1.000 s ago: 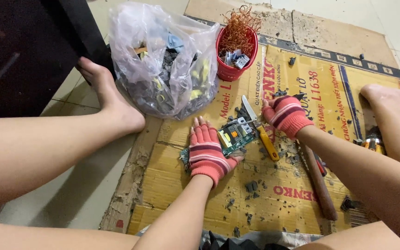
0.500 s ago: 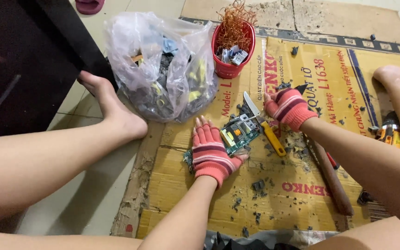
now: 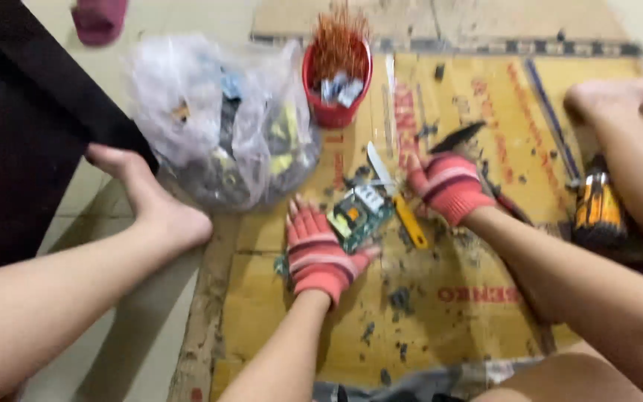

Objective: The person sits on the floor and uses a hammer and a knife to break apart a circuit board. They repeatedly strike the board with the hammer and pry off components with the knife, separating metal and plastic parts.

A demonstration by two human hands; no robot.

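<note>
My left hand [image 3: 320,249], in a red and pink striped glove, holds a small green circuit board [image 3: 359,214] against the flattened cardboard [image 3: 277,313]. Just to the right, my right hand [image 3: 449,186], in a matching glove, grips a yellow-handled tool [image 3: 409,220]; its metal blade [image 3: 378,165] points up over the board. Dark bits of debris lie scattered on the cardboard around both hands. The frame is blurred.
A clear plastic bag [image 3: 225,119] of mixed parts sits at upper left, beside a red cup [image 3: 335,89] holding copper wire. My bare left foot [image 3: 154,201] and right foot [image 3: 619,97] rest on either side. An orange and black tool [image 3: 597,205] lies at right. A dark cabinet [image 3: 16,134] stands left.
The view has shifted and blurred with head movement. Both hands stay on the board and the tool in about the same pose.
</note>
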